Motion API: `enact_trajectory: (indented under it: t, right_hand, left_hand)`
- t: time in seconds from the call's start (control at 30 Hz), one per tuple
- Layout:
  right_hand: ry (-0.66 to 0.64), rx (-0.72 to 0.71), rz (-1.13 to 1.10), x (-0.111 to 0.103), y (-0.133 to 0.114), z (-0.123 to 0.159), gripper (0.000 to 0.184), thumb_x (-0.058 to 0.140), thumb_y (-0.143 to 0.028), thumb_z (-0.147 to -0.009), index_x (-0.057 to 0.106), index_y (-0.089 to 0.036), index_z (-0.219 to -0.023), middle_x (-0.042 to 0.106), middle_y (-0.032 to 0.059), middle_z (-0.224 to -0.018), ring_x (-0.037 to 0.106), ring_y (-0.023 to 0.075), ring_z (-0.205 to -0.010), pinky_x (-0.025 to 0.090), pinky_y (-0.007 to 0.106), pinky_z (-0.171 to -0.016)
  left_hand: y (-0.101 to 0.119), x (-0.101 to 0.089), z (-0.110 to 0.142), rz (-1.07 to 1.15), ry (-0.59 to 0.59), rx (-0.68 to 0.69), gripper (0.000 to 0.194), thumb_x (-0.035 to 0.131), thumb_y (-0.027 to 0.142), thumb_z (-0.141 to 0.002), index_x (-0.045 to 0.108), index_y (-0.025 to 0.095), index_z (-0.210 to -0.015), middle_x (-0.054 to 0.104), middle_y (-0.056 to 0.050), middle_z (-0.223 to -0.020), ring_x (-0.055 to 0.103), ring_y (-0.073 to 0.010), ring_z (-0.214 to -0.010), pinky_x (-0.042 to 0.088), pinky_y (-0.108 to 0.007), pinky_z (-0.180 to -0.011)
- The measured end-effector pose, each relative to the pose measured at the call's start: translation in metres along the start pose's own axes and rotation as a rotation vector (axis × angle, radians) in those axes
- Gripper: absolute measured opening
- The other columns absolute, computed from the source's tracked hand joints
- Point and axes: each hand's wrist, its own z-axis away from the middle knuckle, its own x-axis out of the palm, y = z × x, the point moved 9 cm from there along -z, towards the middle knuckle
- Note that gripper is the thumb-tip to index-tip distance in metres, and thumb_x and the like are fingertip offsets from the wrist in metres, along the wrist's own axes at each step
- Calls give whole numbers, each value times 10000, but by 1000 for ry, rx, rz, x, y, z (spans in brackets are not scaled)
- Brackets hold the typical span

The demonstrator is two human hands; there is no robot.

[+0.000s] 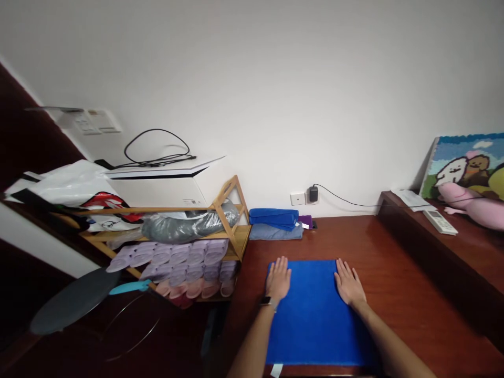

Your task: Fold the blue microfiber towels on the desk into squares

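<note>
A bright blue cloth (311,315) lies spread flat on the reddish-brown wooden table (405,294), with a small white tag sticking out at its near left edge. My left hand (279,281), below a dark-faced wristwatch (266,301), rests flat on the cloth's far left corner, fingers stretched forward. On the far right corner lies my right hand (349,283), palm down with its fingers extended, partly over the cloth's edge. Neither hand grips anything. Behind them, folded cloths in blue (273,218) and grey-blue (275,231) are stacked against the wall.
To the left, a wooden rack (232,220) holds slippers, a plastic-wrapped bundle and a white box (169,186) with a black cable. A frying pan (79,299) stands below. On the raised right ledge are a remote (440,222), a pink plush toy (472,205) and a picture (468,165).
</note>
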Motion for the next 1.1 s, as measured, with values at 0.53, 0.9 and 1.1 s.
enact_trajectory:
  t: [0.53,0.9,1.1]
  right_hand:
    - [-31,21,24,-7,-4,1,680,115,-419,-1054,203,-133,-1665,212,29,-1721,172,219,-1603,143,467,-1304]
    - [-51,-15,52,-9,-6,0,649,180,-358,-1043,240,-165,-1659,178,16,-1728,146,211,-1608,133,449,-1300]
    - [-46,27,-4,-7,-2,0,657,127,-418,-1062,174,-179,-1672,178,14,-1732,140,191,-1608,101,433,-1304]
  left_hand:
    - [21,-38,19,68,247,78,595,187,392,-1097,338,174,-1630,393,-83,-1669,315,-225,-1565,286,-459,-1291]
    - [183,29,-16,202,-56,303,682,119,543,-1076,278,215,-1652,346,-41,-1695,241,-213,-1592,198,-461,-1319]
    - [2,2,2,17,-39,10,689,115,542,-1077,267,198,-1655,318,-66,-1700,246,-245,-1591,206,-508,-1304]
